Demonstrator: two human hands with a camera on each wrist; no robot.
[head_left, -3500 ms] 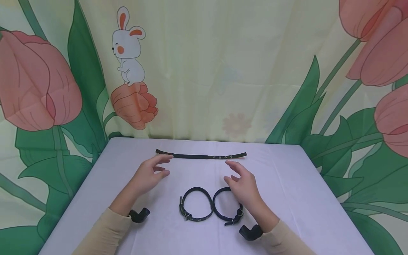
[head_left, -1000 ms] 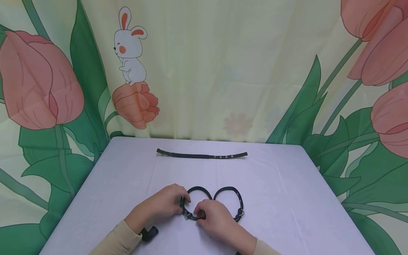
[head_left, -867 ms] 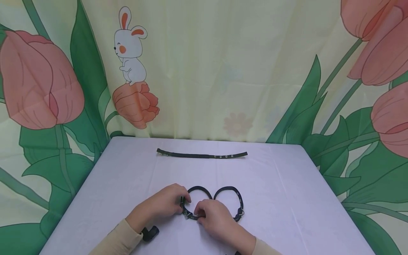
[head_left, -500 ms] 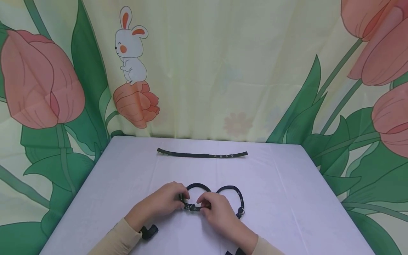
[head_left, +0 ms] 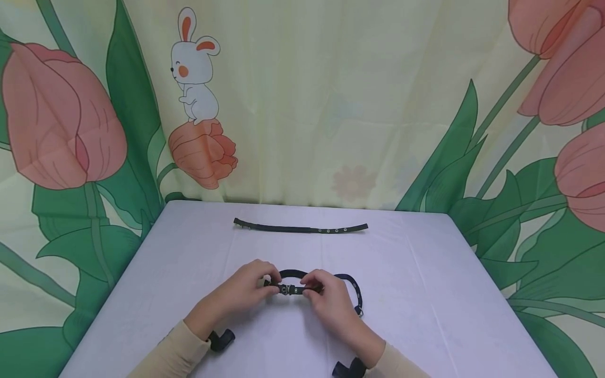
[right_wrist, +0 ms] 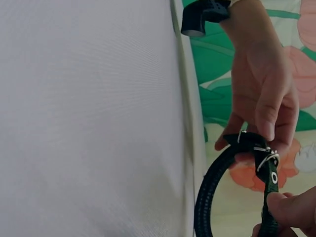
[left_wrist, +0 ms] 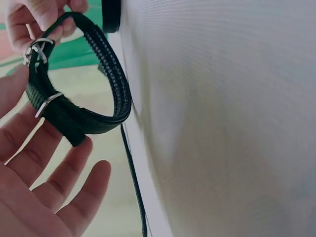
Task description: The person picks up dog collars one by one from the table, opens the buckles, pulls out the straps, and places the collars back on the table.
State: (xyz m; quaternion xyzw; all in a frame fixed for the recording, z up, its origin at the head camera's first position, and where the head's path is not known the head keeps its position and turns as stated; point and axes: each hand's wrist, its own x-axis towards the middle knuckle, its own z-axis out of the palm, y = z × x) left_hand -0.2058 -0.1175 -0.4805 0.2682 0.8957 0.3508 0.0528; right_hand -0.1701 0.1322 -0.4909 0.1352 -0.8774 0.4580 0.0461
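Note:
A black buckled collar [head_left: 294,290], closed in a loop, is raised in front of me with its metal buckle and eyelets facing me. My left hand [head_left: 241,291] pinches it left of the buckle, while my right hand [head_left: 334,304] pinches the strap to the right. In the left wrist view the collar [left_wrist: 118,89] hangs between both hands, its tail sticking out near the left fingertips. The right wrist view shows an eyelet right above the right thumb [right_wrist: 281,207]. Behind the right hand lies a second looped collar [head_left: 357,289], partly hidden.
A third collar [head_left: 283,229], unbuckled and straight, lies along the far part of the white-covered table [head_left: 198,236]. Beyond the table hangs a curtain [head_left: 302,105] printed with tulips and a rabbit. Black wrist cameras [head_left: 222,340] sit at both cuffs.
Both hands came down from near the straight collar to the left looped one and took hold of it. Over the last second they have lifted it, turning the buckle side upward.

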